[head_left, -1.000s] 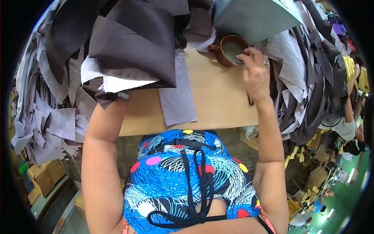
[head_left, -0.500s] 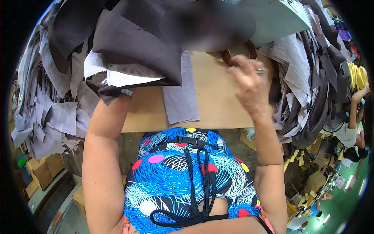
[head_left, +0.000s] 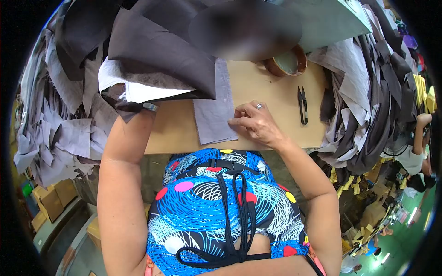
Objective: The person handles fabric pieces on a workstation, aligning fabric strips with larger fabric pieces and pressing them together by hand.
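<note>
A long grey cloth strip (head_left: pixel 212 120) lies on the tan tabletop, its upper part running behind the dark cloth. My right hand (head_left: pixel 258 123), with a ring on one finger, is at the strip's right edge, thumb and forefinger closed on it. My left hand is hidden beneath a large dark brown cloth piece (head_left: pixel 161 55) with a white underside; only the wrist and a metal band (head_left: pixel 150 106) show. Black thread snips (head_left: pixel 302 106) lie right of my right hand, points away from me.
A brown-rimmed bowl (head_left: pixel 275 69) stands at the back of the tabletop (head_left: pixel 271 92). Beside it is a pale green machine body (head_left: pixel 327 27). Heaps of grey and brown cloth hang at left (head_left: pixel 76 138) and right (head_left: pixel 352 83). Another person's arm (head_left: pixel 420 133) shows far right.
My right hand has moved from near the bowl down and left to the strip's edge. The snips now lie in view on the tabletop. My left arm stays nearly still.
</note>
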